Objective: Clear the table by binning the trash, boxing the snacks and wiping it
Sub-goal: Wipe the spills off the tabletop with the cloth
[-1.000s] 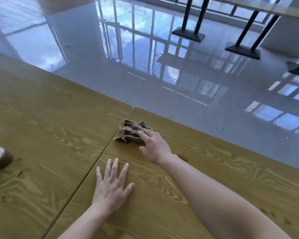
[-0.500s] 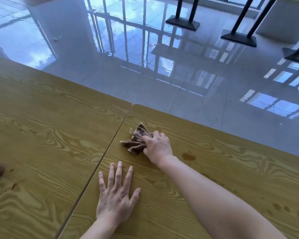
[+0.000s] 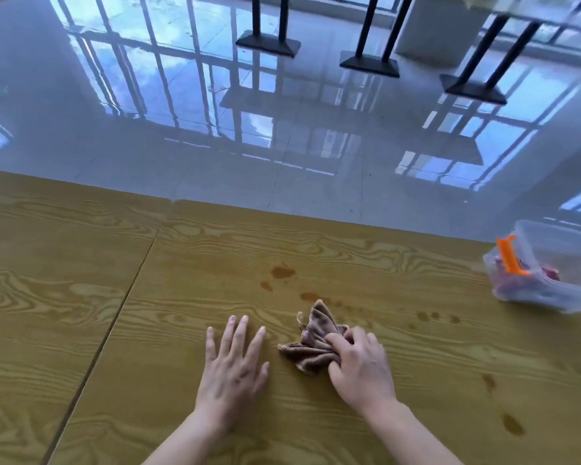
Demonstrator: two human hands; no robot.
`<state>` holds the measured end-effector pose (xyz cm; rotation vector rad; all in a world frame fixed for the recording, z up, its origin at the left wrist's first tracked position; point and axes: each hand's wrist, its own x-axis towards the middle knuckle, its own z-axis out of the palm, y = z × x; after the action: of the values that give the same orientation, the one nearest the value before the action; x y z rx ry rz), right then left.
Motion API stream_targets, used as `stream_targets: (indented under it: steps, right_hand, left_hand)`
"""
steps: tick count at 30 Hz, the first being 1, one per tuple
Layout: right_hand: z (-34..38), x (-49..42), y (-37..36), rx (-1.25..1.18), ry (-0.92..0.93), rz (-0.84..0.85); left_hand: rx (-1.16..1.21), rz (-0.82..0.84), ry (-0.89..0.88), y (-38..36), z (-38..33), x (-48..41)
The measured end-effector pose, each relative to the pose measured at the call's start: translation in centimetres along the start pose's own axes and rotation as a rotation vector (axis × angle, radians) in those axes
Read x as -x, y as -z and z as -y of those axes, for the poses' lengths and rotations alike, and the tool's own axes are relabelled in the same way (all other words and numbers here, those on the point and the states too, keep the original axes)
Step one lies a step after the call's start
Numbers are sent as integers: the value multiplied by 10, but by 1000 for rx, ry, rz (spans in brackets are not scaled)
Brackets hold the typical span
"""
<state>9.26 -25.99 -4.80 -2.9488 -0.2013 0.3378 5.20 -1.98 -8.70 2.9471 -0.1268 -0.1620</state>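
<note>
Two hands on the worktop (image 3: pixel 416 347), lower centre of the frame. Left hand (image 3: pixel 232 370)?

— Flat, palm down, fingers (image 3: pixel 240 333) spread and straight. Holds nothing. Just left of the cloth, not touching it.

— Right hand (image 3: pixel 361 369)?

— Fingers curled and pinching a bunched brown cloth (image 3: pixel 314 344). Cloth lies on the wood; its free corners fan out up and to the left of the knuckles.

— Surface condition?

— Brown stains (image 3: pixel 282 272) above the cloth, centre frame. Smaller spots (image 3: pixel 435 316) in a row to the right of it. Two more marks (image 3: pixel 512 424) at lower right. Yellow wood-grain finish; a seam (image 3: pixel 125 297) runs diagonally through the left half, where two tops meet.

— Snack box?

— Clear plastic container (image 3: pixel 550 290) at the right edge, mid-height, cut off by the frame, on the worktop and well apart from both hands. Orange clip (image 3: pixel 508 255) on its near wall. Reddish contents inside, too blurred to identify.

— Background?

— Glossy tiled floor (image 3: pixel 282 146) reflecting window bars; black table bases (image 3: pixel 267 45) at the top.
</note>
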Motion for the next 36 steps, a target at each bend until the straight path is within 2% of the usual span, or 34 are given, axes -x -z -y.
stream_targets:
  steps: [8, 12, 15, 17, 19, 20, 22, 24, 25, 29, 31, 33, 36]
  right_hand:
    - [-93, 57, 9, -14, -264, 11]
    - [-105, 73, -12, -5, -193, -51]
    - [-106, 64, -27, -104, -87, -17]
    - [-111, 68, -37, -68, 64, -60]
    - [-132, 89, -42, -29, 131, -117]
    - [-149, 103, -43, -10, 105, -152]
    - [-183, 129, -40, -7, -90, -222]
    - [-198, 140, -36, -61, -295, -239]
    - [-195, 142, -38, -69, -312, -242]
    - [-186, 171, -56, -25, 20, -230]
    - [-211, 198, -59, 11, 76, -254]
    - [-244, 215, -56, 16, -100, -312]
    - [-280, 203, -38, -82, -550, -367]
  left_hand:
    - [-32, 32, -160, -28, -97, -6]
    - [0, 39, -47, -35, -126, -9]
    - [-24, 39, 13, -40, -140, -13]
    - [-40, 29, -4, -43, -145, -14]
    - [-49, 28, -76, -46, -151, -12]
    - [-50, 29, -113, -48, -155, -12]
    - [-64, 42, -153, -50, -167, -12]
    - [-95, 65, -129, -53, -178, -14]
    - [-106, 72, -109, -54, -182, -15]
    - [-86, 21, -66, -60, -187, -14]
    - [-96, -4, -67, -61, -185, -14]
    - [-106, -18, -62, -62, -186, -15]
    - [-114, -27, -65, -63, -187, -16]
